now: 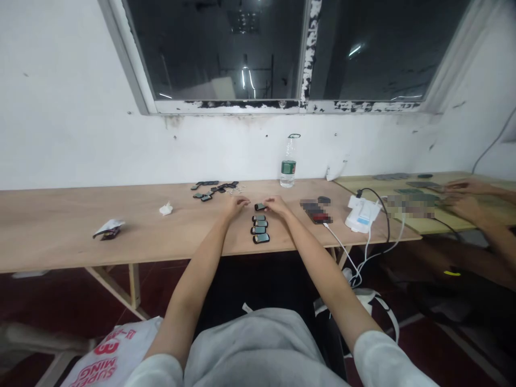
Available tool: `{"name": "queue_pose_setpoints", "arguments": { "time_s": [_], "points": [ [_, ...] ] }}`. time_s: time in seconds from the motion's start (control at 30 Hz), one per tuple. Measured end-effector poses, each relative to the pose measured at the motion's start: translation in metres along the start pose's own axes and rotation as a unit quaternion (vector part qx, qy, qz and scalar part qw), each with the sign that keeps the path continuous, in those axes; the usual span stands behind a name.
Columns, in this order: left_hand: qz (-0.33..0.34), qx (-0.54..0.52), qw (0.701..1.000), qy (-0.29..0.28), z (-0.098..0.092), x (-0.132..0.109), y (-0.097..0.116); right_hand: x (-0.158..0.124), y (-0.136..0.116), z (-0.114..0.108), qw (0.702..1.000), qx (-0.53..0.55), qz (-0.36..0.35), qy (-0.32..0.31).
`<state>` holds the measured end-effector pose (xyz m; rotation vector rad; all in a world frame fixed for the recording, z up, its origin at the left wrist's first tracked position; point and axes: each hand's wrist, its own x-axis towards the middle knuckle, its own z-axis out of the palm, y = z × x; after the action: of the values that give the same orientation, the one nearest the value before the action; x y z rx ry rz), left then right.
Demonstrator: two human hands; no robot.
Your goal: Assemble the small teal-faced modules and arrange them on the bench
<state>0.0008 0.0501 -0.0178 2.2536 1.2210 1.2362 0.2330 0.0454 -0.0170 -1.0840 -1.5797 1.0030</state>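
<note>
While both forearms reach out over the plywood table (60, 247), the left hand (236, 205) lies palm down with its fingers loosely together, holding nothing that shows, and the right hand (276, 205) sits just beside a small dark screen module (260, 207), so close that I cannot tell whether it has hold of it. Below that module, four similar modules (260, 231) lie in a short column near the table's front edge, between the hands. A careless sweep of either hand could knock them out of line or over that edge, and their screens could scratch if they slide together. Further right, a white charger (363, 214) trails cables (366, 248) off the table, and a snag there could drag it into the blurred stack (316, 210), while a co-worker's hands (463, 204) work apart on a pale board (355, 185)
</note>
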Motion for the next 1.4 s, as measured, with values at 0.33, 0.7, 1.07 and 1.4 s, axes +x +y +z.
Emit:
{"name": "queue_pose_setpoints", "arguments": {
  "time_s": [0.33, 0.7, 1.07, 1.4],
  "points": [
    [-0.05, 0.022, 0.998, -0.023, -0.004, -0.001, -0.029, -0.003, 0.003, -0.004, 0.989, -0.143, -0.038, -0.02],
    [-0.044, 0.007, 0.996, -0.074, -0.01, -0.003, -0.027, -0.02, -0.009, -0.01, 0.974, -0.215, -0.05, -0.046],
    [-0.027, 0.035, 0.987, -0.155, -0.022, -0.018, -0.008, -0.036, -0.011, 0.0, 0.959, -0.252, -0.082, -0.099],
    [-0.02, 0.045, 0.988, -0.149, -0.024, -0.031, 0.009, -0.036, -0.009, -0.001, 0.991, -0.116, -0.043, -0.051]
  ]
}}
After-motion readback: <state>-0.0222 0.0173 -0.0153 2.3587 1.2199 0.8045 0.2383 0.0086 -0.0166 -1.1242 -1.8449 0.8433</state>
